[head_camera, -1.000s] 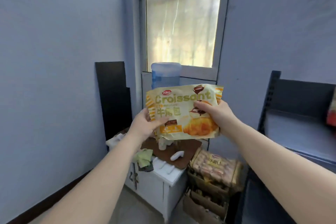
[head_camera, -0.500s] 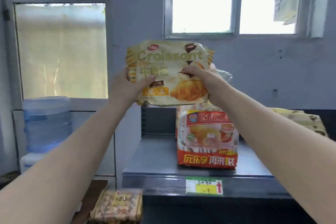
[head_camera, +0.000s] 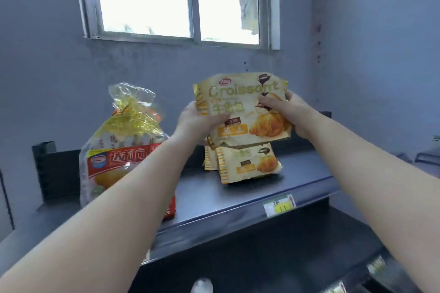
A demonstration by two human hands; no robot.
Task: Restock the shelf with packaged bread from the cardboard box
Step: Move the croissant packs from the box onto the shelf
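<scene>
Shelf now under croissant bag.

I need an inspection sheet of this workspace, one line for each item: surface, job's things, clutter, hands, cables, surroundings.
Surface: dark metal shelf, with a price tag on its front edge.
Job's things: croissant pack held above the croissant packs on the shelf; large bread bag stands at the left.
Clutter: nothing seen.
Hands: left hand and right hand both grip the held pack by its sides.
Cables: nothing seen.
Surroundings: window above, grey-blue wall, a lower shelf level below.
</scene>
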